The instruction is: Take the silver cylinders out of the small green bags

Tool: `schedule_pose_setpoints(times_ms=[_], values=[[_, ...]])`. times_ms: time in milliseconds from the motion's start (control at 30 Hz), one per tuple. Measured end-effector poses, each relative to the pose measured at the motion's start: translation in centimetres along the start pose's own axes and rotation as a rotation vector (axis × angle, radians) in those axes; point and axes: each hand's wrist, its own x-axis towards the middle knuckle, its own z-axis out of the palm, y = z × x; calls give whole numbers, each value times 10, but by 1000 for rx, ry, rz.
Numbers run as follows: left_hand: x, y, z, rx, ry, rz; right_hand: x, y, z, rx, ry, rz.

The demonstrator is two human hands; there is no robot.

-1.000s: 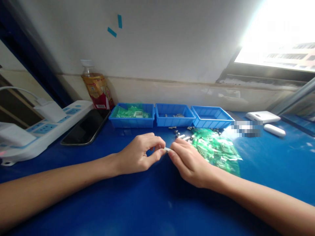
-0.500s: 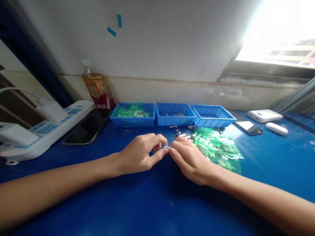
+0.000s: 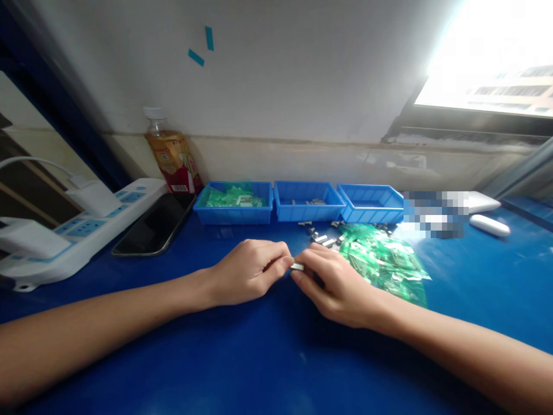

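Note:
Between my two hands sits a small silver metal piece (image 3: 297,266), slim and shiny, just above the blue table. My left hand (image 3: 250,272) is closed, thumb against forefinger, pinching its left end. My right hand (image 3: 339,282) has thumb and fingers closed round the right end. Part of the piece is hidden by the fingertips. Just beyond my right hand lie loose metal pieces (image 3: 325,240) and a small screw (image 3: 305,223). Beside that hand rests a pile of green plastic bags (image 3: 380,259) with metal parts inside.
Three blue bins stand along the wall: the left bin (image 3: 233,215) holds green bags, the middle bin (image 3: 309,213) a few metal parts, then the right bin (image 3: 371,214). At left are a power strip (image 3: 82,225), a phone (image 3: 155,225) and a bottle (image 3: 170,153). A white object (image 3: 489,225) lies right.
The left fingers have curled in closer together around the piece. My right thumb has dropped away from its forefinger, and more of the metal piece shows between the hands.

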Motion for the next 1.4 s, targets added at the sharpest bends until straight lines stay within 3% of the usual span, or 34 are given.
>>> schedule_pose_setpoints(times_ms=[200, 500, 733, 967, 1233, 1400], values=[[1, 0, 0, -16, -55, -20, 2, 2, -3, 25, -76, 61], [-1, -1, 4, 48, -56, -99, 3, 13, -4, -198, -98, 49], [0, 1, 2, 73, -96, -59, -3, 5, 4, -119, -82, 130], [0, 2, 1, 95, -98, -67, -2, 6, 0, -58, -117, 85], [-2, -2, 6, 42, -17, -58, -2, 9, -1, -94, -144, 73], [-3, -3, 7, 61, -44, -35, -2, 9, -1, -95, -126, 74]])
